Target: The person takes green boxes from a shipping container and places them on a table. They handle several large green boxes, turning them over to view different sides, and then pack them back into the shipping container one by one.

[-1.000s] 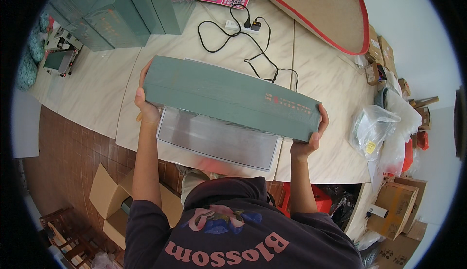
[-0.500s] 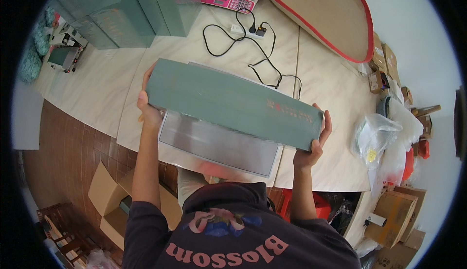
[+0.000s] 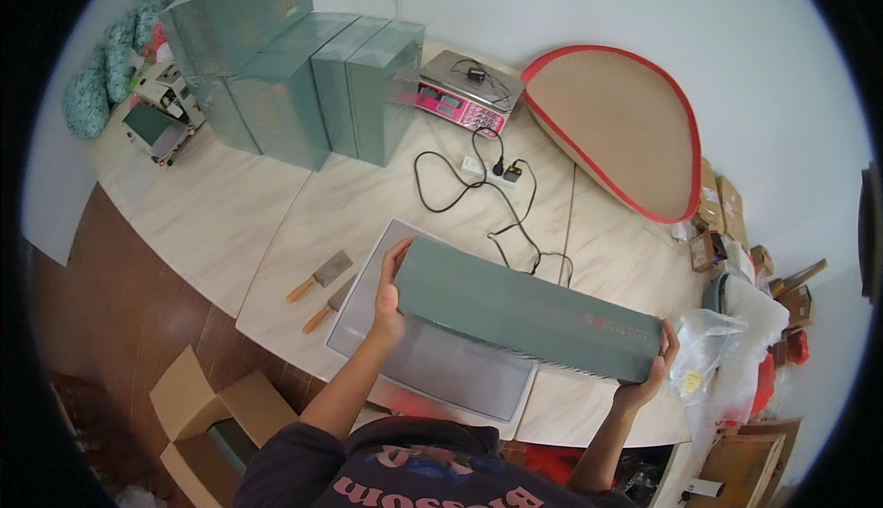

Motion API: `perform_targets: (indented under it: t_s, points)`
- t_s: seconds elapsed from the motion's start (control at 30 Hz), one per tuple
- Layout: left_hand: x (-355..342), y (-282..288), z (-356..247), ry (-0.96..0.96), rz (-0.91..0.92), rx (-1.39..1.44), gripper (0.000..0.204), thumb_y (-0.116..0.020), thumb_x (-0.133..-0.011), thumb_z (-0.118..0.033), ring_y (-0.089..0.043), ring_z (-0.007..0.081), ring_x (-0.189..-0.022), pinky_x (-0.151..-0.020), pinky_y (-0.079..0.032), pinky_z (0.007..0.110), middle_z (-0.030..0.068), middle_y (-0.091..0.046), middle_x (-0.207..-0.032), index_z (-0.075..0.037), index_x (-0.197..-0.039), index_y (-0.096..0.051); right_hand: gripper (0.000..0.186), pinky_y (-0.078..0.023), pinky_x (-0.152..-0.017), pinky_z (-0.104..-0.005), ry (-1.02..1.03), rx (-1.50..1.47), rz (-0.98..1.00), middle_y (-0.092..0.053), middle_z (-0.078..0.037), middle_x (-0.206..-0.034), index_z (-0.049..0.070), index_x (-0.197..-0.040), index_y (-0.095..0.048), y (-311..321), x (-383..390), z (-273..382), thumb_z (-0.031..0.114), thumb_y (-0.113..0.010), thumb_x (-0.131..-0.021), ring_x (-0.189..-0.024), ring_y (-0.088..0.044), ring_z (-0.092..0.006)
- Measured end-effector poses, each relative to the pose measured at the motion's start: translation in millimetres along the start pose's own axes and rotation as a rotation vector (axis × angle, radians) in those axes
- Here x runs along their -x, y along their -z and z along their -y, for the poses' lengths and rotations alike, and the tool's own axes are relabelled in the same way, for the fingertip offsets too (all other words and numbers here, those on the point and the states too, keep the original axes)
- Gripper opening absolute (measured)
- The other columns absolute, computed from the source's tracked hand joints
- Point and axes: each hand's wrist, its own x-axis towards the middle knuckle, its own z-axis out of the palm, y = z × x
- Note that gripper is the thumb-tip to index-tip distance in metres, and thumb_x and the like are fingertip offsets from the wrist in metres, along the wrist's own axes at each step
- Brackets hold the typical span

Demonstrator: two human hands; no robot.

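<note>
A long grey-green box [image 3: 515, 301] with small reddish print is held between my two hands, tilted down toward the right. My left hand [image 3: 391, 298] is closed on its left end, thumb on the near side and fingers behind. Around the right end wraps my right hand [image 3: 655, 365]. Below the box lies a flat grey panel with a pale frame [image 3: 460, 370], partly covered by it. Left of the panel are two scrapers with wooden handles, one scraper [image 3: 319, 276] fully seen, the other scraper [image 3: 324, 315] partly over the panel's edge.
Wrapped green boxes [image 3: 276, 94] stand at the back left beside a pink-and-silver scale [image 3: 469, 94]. Black cables run from a white power strip [image 3: 487, 171]. A red-rimmed tray [image 3: 625, 131] leans on the wall. Plastic bags [image 3: 704, 342] lie right; an open carton [image 3: 198, 407] sits lower left.
Both hands have carried the green box to the right, away from the panel's left part. The view has shifted, and the two scrapers now show.
</note>
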Motion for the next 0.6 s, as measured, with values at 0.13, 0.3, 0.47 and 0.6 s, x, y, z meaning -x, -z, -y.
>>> perform_targets:
  t_s: [0.13, 0.3, 0.47, 0.6]
  points:
    - [-8.9, 10.9, -6.5, 0.023, 0.046, 0.102, 0.101, -0.049, -0.07, -0.08, -0.046, 0.0255, -0.115, -0.097, -0.035, 0.037, 0.0177, -0.046, -0.126, -0.007, -0.137, -0.027, 0.067, -0.038, -0.098, -0.0387, 0.034, 0.051, 0.004, -0.052, -0.018, -0.121, -0.004, -0.122, -0.048, -1.4, 6.1, -15.3, 0.052, -0.049, -0.084, -0.114, -0.05, -0.0271]
    - [-26.6, 53.9, -11.4, -0.013, 0.0, 0.091, 0.095, -0.055, -0.068, -0.078, -0.047, 0.0251, -0.111, -0.095, -0.037, 0.037, 0.0193, -0.047, -0.123, -0.011, -0.129, -0.027, 0.067, -0.034, -0.101, -0.0389, 0.013, 0.08, 0.045, -0.051, -0.017, -0.122, -0.004, -0.12, -0.051, -43.6, 21.7, -39.7, 0.052, -0.045, -0.084, -0.117, -0.047, -0.0269]
    - [-30.6, 102.0, -25.1, -0.03, -0.096, -0.016, 0.093, -0.054, -0.069, -0.079, -0.045, 0.0246, -0.111, -0.095, -0.037, 0.038, 0.0174, -0.047, -0.123, -0.01, -0.125, -0.028, 0.068, -0.032, -0.103, -0.0389, -0.01, 0.009, 0.121, -0.051, -0.017, -0.123, -0.004, -0.119, -0.051, -92.4, 32.9, -66.2, 0.054, -0.044, -0.084, -0.118, -0.045, -0.0265]
    - [-32.7, 176.6, -20.5, -0.094, -0.175, -0.166, 0.093, -0.046, -0.072, -0.081, -0.05, 0.0204, -0.107, -0.092, -0.04, 0.034, 0.0118, -0.047, -0.119, -0.006, -0.126, -0.035, 0.078, -0.025, -0.106, -0.0462, -0.073, 0.062, 0.236, -0.044, -0.019, -0.133, 0.001, -0.117, -0.055, -139.2, 52.1, -64.1, 0.07, -0.042, -0.082, -0.128, -0.038, -0.0325]
